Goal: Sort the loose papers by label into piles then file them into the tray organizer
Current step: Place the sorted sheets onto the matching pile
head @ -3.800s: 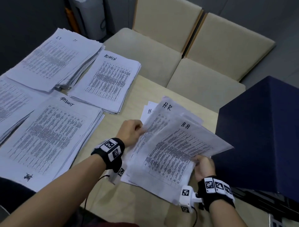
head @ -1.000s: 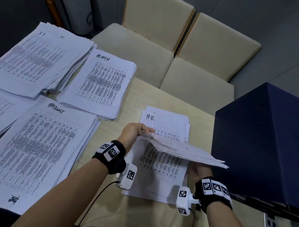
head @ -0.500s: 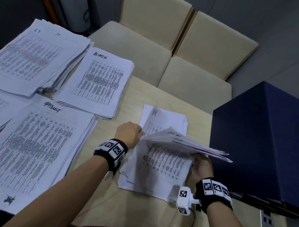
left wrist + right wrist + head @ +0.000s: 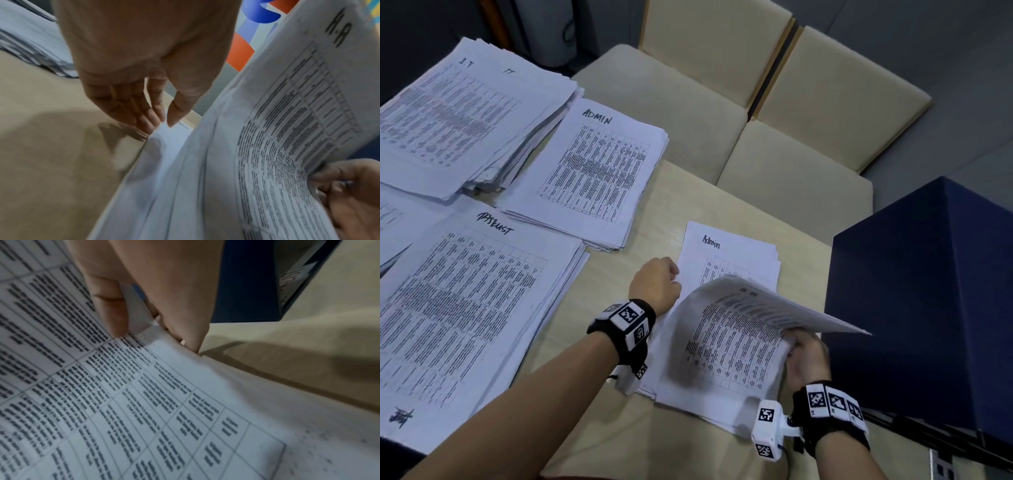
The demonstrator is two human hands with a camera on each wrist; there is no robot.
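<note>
My right hand point(image 4: 806, 356) grips the right edge of a bundle of printed sheets point(image 4: 736, 335), thumb on top, and holds it lifted and curled. The left wrist view shows its top sheet point(image 4: 287, 129) marked "H.R". Under it a sheet marked "Admin" point(image 4: 726, 253) lies on the remaining small stack. My left hand point(image 4: 655, 286) is at that sheet's left edge, where the thumb and fingertips point(image 4: 144, 116) pinch the paper edge point(image 4: 174, 134). The right wrist view shows my thumb point(image 4: 109, 308) pressing the lifted sheets point(image 4: 123, 402).
Sorted piles lie at the left: "ADMIN" point(image 4: 592, 171), "I.T" point(image 4: 458, 113) and a thick front pile point(image 4: 465, 301). The dark blue tray organizer point(image 4: 928, 291) stands close to my right hand. Two beige chairs point(image 4: 688, 113) stand beyond the wooden table point(image 4: 654, 438).
My right hand has kept the H.R bundle lifted and curled it higher. The sheet exposed beneath has changed from an "H.R" one to the "Admin" one. My left hand has let go of the bundle and moved to the stack's left edge.
</note>
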